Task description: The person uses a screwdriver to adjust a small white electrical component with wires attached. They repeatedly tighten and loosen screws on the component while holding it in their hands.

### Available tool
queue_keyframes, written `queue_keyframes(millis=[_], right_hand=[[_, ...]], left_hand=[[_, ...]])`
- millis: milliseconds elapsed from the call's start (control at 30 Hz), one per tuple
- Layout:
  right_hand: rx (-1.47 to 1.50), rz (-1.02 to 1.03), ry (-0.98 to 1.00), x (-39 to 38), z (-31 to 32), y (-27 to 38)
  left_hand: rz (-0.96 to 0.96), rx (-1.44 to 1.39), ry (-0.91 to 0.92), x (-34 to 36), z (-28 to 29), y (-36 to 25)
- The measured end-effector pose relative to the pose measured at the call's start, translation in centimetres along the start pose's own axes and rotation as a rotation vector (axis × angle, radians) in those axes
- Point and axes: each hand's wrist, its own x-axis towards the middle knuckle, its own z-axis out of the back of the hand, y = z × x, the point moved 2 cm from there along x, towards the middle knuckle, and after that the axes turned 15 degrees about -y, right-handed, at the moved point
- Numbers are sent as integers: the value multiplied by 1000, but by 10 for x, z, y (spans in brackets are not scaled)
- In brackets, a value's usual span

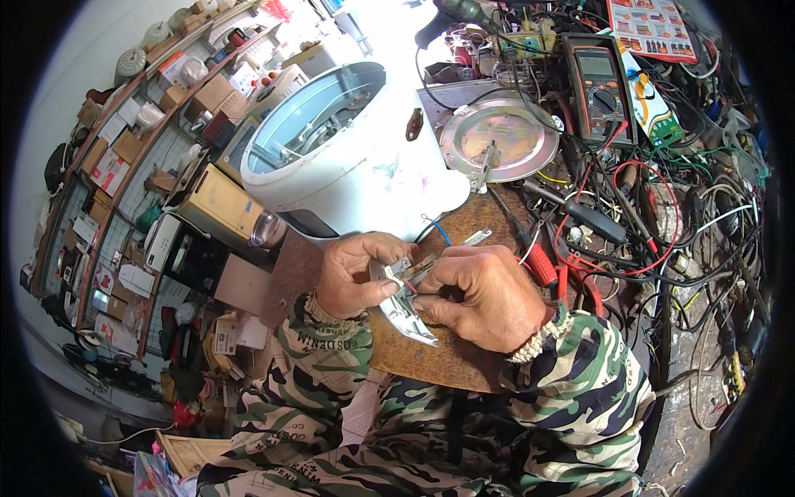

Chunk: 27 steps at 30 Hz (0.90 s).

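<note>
My left grip [358, 272] has thumb and fingers pinched round the upper end of a curved, off-white plastic housing [405, 319], over the brown wooden tabletop [439, 364]. Its long axis slants down-right, back toward me. My right grip [482, 296] is curled in at its right side; can't tell what those fingertips have. Big rounded white appliance shell [364, 199] crowds the far side, slim red-handled tool [542, 266] off right.

Glare bleaches the top centre; curved edges fade to black.
</note>
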Motion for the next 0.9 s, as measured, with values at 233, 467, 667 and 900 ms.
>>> queue_keyframes(millis=[233,467,667,900], right_hand=[[18,1,-27,0,1,-1],[1,-34,-22,1,2,0],[35,-54,-54,1,0,-2],[133,-160,-41,0,-3,-5]], left_hand=[[15,10,-31,0,-4,-5],[79,91,-10,-2,-1,-7],[122,56,-35,-4,-5,-12],[96,72,14,-2,-6,-14]])
